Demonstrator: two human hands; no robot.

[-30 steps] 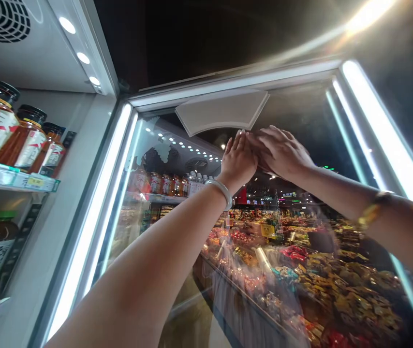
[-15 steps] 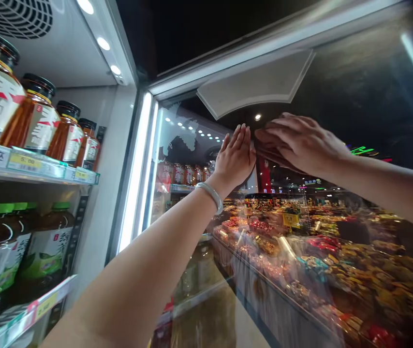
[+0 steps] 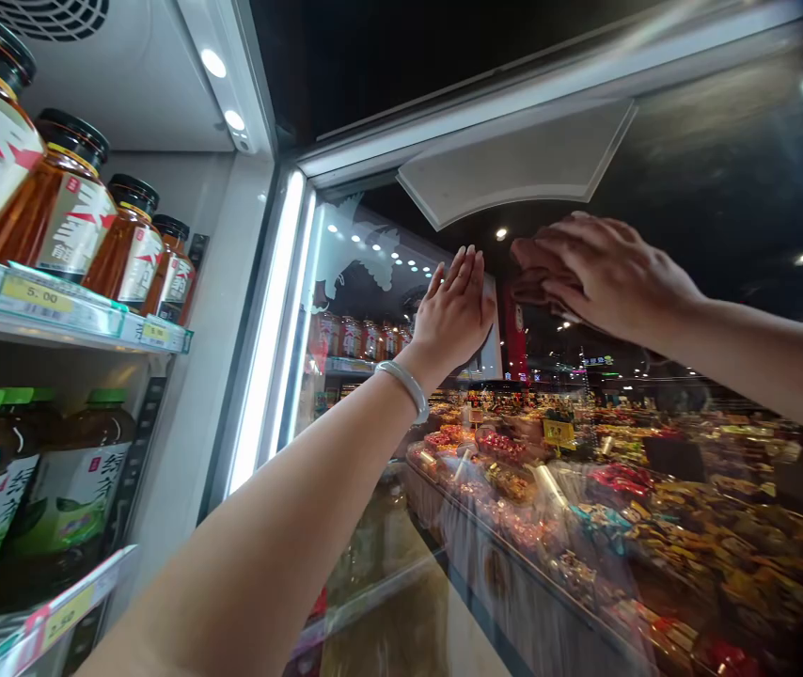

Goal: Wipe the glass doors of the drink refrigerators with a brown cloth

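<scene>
My left hand [image 3: 453, 315] lies flat against the glass door [image 3: 585, 254] of a lit drinks cooler, its fingers straight and together, pointing up. A pale bangle [image 3: 407, 388] circles that wrist. To its right, my right hand [image 3: 609, 268] reaches in from the right edge and rests its fingers against the same glass. Those fingers point left, stretched out close together, and their dark reflection shows beneath them. I see nothing held in either hand. Above both hands, a pale panel [image 3: 521, 169] with a curved lower edge shows on the glass.
At left, the cooler's upper shelf [image 3: 55, 315] carries amber bottles [image 3: 73, 212] with black caps. Green-capped tea bottles [image 3: 73, 480] stand below. A bright light strip [image 3: 267, 329] runs along the door's side. Heaps of wrapped goods [image 3: 627, 498] show through the glass, mixed with reflections.
The view has shifted slightly. My right hand has slid a little right and up, widening the gap between the hands. My left hand stays flat on the glass.
</scene>
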